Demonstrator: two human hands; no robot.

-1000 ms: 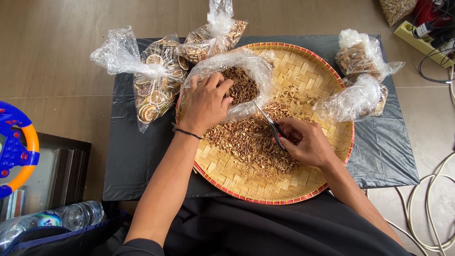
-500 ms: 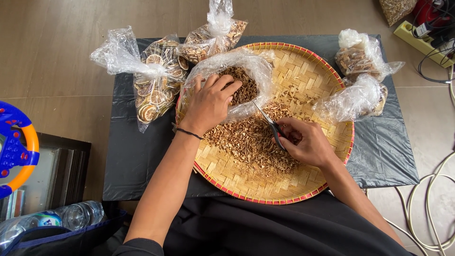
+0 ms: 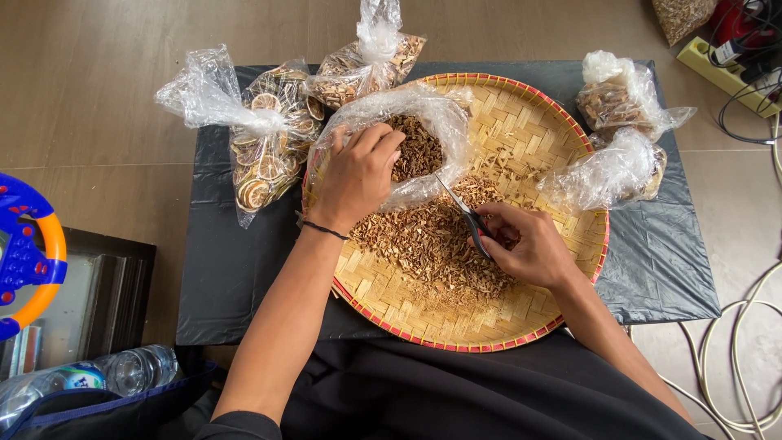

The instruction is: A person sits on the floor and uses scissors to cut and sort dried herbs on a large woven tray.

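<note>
A blue-and-orange toy wheel (image 3: 24, 253) and plastic bottles (image 3: 90, 379) lie at far left on the floor. On the black sheet (image 3: 244, 277), a tied bag of dried citrus slices (image 3: 265, 151) sits just beside the round woven tray (image 3: 521, 122). The left hand (image 3: 358, 175) reaches into the open clear bag (image 3: 432, 110) of dark brown pieces resting on the tray's upper left; whether its grip is spread or pinching cannot be told. Chopped brown material (image 3: 423, 244) is heaped at tray centre. The right hand (image 3: 529, 244), grip curled around the handles, holds scissors (image 3: 460, 208) above the heap, the blades pointing towards the bag. Further tied bags (image 3: 619, 147) lie at right.
</note>
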